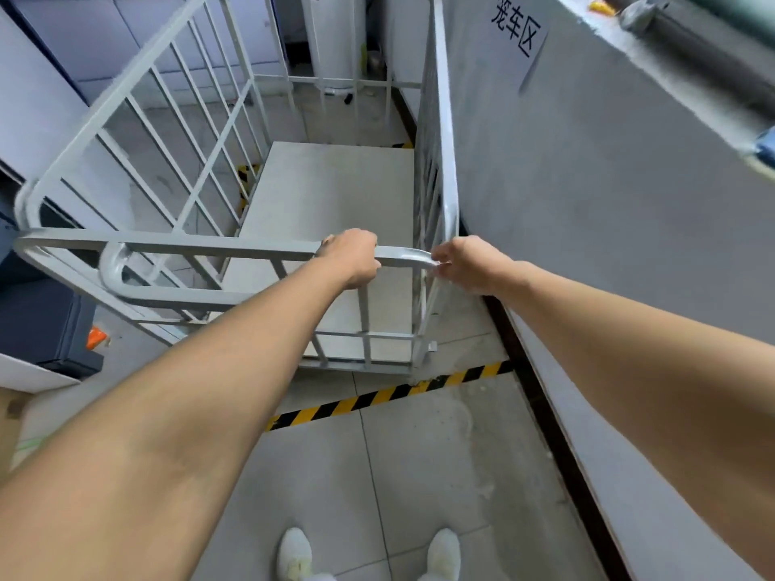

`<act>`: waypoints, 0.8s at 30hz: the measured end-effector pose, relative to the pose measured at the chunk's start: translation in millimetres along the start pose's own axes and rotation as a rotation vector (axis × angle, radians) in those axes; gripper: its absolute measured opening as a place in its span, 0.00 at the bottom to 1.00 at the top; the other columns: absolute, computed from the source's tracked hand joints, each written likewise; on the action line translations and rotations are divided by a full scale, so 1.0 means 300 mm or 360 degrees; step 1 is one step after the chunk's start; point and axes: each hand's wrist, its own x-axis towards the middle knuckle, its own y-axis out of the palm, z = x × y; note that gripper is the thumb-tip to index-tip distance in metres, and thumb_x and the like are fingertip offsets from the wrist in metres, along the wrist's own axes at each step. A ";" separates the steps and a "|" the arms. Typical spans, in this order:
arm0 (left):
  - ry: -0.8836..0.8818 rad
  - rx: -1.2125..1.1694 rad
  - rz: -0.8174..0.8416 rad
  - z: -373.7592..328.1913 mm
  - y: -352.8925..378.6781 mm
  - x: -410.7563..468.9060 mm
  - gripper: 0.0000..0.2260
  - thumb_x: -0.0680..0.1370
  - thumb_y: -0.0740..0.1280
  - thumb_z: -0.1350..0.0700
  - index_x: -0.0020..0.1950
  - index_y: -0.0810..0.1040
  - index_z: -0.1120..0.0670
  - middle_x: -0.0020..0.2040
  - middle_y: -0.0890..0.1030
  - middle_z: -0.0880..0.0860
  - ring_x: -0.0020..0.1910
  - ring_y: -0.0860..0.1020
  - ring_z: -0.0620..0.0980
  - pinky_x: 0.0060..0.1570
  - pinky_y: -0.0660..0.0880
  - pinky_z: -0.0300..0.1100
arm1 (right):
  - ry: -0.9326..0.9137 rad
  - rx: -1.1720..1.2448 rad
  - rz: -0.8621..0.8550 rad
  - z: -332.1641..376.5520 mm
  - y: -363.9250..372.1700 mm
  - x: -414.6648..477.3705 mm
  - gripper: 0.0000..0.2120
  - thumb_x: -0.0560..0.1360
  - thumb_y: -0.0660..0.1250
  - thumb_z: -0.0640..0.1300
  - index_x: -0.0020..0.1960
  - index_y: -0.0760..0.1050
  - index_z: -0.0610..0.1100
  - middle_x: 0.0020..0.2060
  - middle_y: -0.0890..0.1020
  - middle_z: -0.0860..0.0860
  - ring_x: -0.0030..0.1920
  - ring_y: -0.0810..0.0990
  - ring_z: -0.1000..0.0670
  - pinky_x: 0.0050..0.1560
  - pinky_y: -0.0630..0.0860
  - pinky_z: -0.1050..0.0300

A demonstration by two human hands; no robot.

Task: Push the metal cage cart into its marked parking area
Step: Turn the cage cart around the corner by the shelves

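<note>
A grey metal cage cart (176,245) with barred sides and a flat floor stands right in front of me, close along the grey wall on the right. My left hand (351,257) grips the top rail of its near side. My right hand (463,262) grips the same rail at its curved right corner. A yellow-and-black striped floor line (377,398) runs just behind the cart's near edge, and more striped tape (245,178) shows under the cart's left side. The cart's base lies beyond the near stripe. A paper sign (518,27) hangs on the wall above.
The grey wall (587,203) borders the cart's right side with a dark skirting strip (545,413). Dark blue cabinets (46,320) stand at the left. A white cylinder-like unit (335,39) stands beyond the cart's far end. My white shoes (369,555) are on the tiled floor.
</note>
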 end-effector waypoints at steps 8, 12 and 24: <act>-0.0085 -0.0029 0.0092 -0.187 -0.004 0.097 0.16 0.81 0.61 0.52 0.67 0.74 0.57 0.65 0.76 0.57 0.65 0.73 0.60 0.63 0.67 0.47 | -0.0085 -0.0115 0.0096 -0.198 -0.075 0.084 0.13 0.76 0.65 0.46 0.55 0.78 0.38 0.52 0.82 0.41 0.53 0.80 0.38 0.52 0.79 0.52; -0.0101 -0.0046 0.0129 -0.216 -0.011 0.181 0.17 0.81 0.61 0.52 0.67 0.74 0.58 0.66 0.76 0.58 0.65 0.73 0.59 0.63 0.67 0.47 | -0.0142 -0.0207 0.0147 -0.213 -0.101 0.198 0.14 0.76 0.65 0.47 0.58 0.77 0.42 0.55 0.80 0.42 0.56 0.79 0.39 0.53 0.76 0.53; -0.0421 -0.0028 0.0488 -0.202 0.009 0.295 0.22 0.79 0.63 0.45 0.69 0.73 0.55 0.66 0.76 0.56 0.68 0.71 0.57 0.67 0.64 0.46 | -0.0709 -0.0601 0.0322 -0.276 -0.188 0.481 0.24 0.76 0.66 0.46 0.70 0.69 0.42 0.68 0.70 0.46 0.74 0.61 0.48 0.70 0.65 0.54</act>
